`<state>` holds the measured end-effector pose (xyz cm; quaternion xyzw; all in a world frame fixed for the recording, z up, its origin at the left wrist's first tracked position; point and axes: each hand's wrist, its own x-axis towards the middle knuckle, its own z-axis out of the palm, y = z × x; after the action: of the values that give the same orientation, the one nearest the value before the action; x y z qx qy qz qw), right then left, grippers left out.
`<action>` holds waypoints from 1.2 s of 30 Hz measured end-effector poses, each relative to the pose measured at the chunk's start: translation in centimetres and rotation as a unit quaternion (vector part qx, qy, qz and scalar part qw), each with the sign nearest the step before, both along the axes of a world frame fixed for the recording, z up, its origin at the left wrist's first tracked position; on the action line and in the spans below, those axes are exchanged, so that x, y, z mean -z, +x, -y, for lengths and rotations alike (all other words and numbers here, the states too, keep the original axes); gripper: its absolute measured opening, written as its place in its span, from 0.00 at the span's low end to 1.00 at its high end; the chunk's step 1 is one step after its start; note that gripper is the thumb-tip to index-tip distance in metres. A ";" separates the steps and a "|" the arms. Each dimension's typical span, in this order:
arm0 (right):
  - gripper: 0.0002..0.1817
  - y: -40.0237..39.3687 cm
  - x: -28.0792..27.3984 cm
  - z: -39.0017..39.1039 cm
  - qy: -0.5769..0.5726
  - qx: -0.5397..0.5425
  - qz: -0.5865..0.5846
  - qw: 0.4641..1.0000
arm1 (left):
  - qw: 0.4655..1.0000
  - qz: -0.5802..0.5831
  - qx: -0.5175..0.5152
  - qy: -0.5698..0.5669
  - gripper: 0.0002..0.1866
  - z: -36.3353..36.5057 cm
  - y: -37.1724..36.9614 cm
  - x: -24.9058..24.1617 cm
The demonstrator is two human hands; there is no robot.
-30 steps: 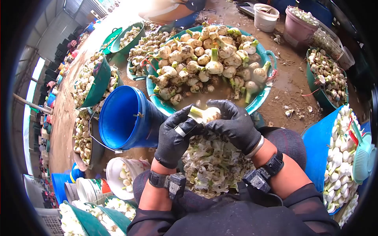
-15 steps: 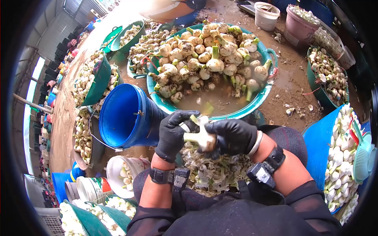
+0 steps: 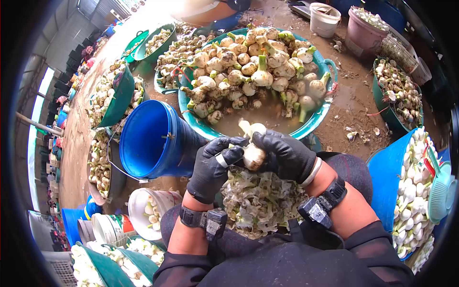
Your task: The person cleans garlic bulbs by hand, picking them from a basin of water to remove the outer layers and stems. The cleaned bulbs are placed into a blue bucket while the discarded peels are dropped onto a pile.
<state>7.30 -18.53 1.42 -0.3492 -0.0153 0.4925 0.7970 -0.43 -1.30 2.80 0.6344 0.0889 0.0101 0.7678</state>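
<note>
Both of my black-gloved hands meet over my lap on a fresh garlic bulb with a pale stalk piece and a brownish side. My left hand, with a white band round one finger, is closed against its left side. My right hand wraps its right and upper side, and its fingertips are partly hidden. Below them lies a heap of peeled papery skins. Just beyond, a teal tub holds murky water and a pile of unpeeled garlic bulbs.
A blue bucket lies tilted on my left, beside a white bucket holding a few bulbs. At right stands a blue container of cleaned white bulbs with a teal strainer. More full tubs stand on the wet dirt floor.
The garlic bulb has turned from sideways to more upright, its brownish part now facing me. My right hand has closed in around it, and loose skin above the tub is gone from view.
</note>
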 end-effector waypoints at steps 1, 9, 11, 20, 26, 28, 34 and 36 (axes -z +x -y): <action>0.12 0.1 0.5 -0.3 0.000 -0.001 -0.001 1.000 | 1.000 -0.001 -0.001 0.000 0.12 -0.2 0.1 0.1; 0.16 -2.6 2.0 -0.9 -0.252 -0.391 0.672 0.576 | 0.990 0.072 -0.114 0.038 0.09 -2.5 1.3 1.9; 0.20 -3.4 3.9 -0.2 -0.227 -0.257 0.685 0.643 | 0.957 0.035 -0.150 -0.246 0.12 -2.2 1.2 1.7; 0.17 0.3 0.3 0.0 -0.030 0.078 0.241 0.967 | 0.999 0.004 -0.034 -0.028 0.12 -1.1 0.1 0.6; 0.12 1.0 1.0 0.8 -0.020 0.123 0.400 0.908 | 0.994 0.038 -0.054 0.083 0.15 -0.2 0.4 0.5; 0.10 1.1 0.8 1.1 -0.064 0.105 0.427 0.896 | 0.993 0.039 -0.043 0.107 0.13 -0.3 0.3 0.2; 0.07 1.0 -0.2 0.6 -0.141 0.072 0.590 0.792 | 0.988 0.027 -0.053 0.144 0.11 -0.5 0.0 0.0; 0.07 0.5 -0.5 0.5 -0.161 0.066 0.597 0.783 | 0.987 0.026 -0.062 0.148 0.11 -0.8 0.1 0.6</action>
<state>7.85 -18.98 1.92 -0.6966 -0.3854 0.1270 0.5917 -0.38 -0.51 2.22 0.7342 0.1056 0.0868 0.6650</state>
